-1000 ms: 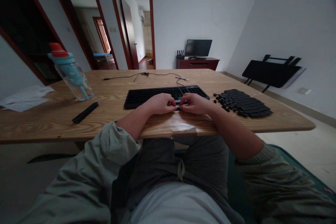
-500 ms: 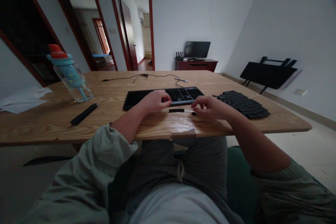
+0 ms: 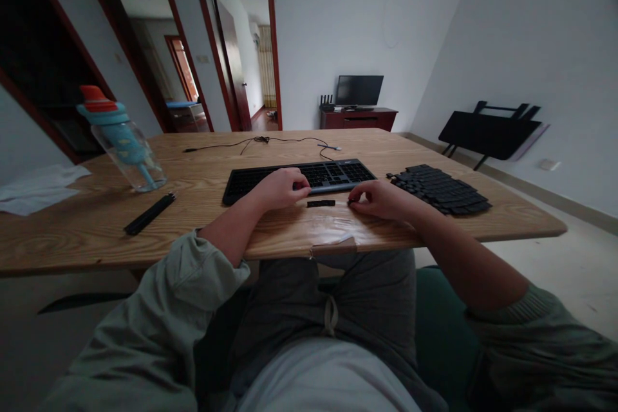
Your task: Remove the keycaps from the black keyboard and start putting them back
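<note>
A black keyboard (image 3: 345, 172) lies across the middle of the table, its keys partly hidden behind my left hand (image 3: 281, 189). That hand rests at the keyboard's near edge with fingers curled and thumb pressed in; whatever they may hold is hidden. To the right, my right hand (image 3: 379, 199) pinches a small black keycap (image 3: 350, 202) low over the tabletop. Between the two hands lies a short row of black keycaps (image 3: 321, 203). Many loose black keycaps (image 3: 437, 188) sit in packed rows to the right of my right hand.
A clear bottle with a red and blue lid (image 3: 126, 141) stands at the left, beside white tissue paper (image 3: 41, 187). Nearer me lies a black stick-like bundle (image 3: 149, 214). The keyboard's cable (image 3: 284, 139) runs along the back of the wooden table (image 3: 284, 232).
My right thumb and fingers have closed on the small keycap, which lay on the table beneath them before. My left hand stays at the keyboard's edge. The view has shifted slightly.
</note>
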A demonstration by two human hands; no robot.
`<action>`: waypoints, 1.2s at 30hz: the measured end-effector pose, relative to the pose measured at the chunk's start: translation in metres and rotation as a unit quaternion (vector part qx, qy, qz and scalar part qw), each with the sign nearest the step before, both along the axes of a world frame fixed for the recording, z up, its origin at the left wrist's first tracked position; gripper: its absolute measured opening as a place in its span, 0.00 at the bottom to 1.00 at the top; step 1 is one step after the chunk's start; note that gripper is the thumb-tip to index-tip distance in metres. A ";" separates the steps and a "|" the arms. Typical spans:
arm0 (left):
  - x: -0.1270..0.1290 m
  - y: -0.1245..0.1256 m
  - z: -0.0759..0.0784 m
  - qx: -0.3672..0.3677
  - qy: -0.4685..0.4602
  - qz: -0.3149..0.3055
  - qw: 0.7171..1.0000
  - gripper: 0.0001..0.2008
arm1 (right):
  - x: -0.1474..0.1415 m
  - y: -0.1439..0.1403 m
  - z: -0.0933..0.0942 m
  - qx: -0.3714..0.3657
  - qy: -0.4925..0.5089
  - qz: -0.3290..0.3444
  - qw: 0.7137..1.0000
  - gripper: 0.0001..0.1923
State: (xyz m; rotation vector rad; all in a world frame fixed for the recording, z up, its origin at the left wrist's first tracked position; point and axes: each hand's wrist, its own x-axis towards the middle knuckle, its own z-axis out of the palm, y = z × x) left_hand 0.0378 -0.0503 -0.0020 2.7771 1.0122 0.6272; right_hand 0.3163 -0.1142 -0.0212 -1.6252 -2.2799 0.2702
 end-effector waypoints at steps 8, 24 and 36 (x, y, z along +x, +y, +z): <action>-0.001 0.001 -0.001 -0.001 -0.007 -0.007 1.000 0.11 | 0.016 0.001 -0.016 0.029 0.053 0.033 0.998 0.18; -0.001 0.001 0.000 -0.002 0.002 -0.002 1.000 0.11 | 0.013 0.003 -0.017 0.053 0.020 0.043 0.997 0.16; -0.002 0.003 -0.002 0.002 -0.019 -0.013 1.000 0.11 | 0.089 -0.060 0.027 0.193 0.087 -0.090 0.973 0.21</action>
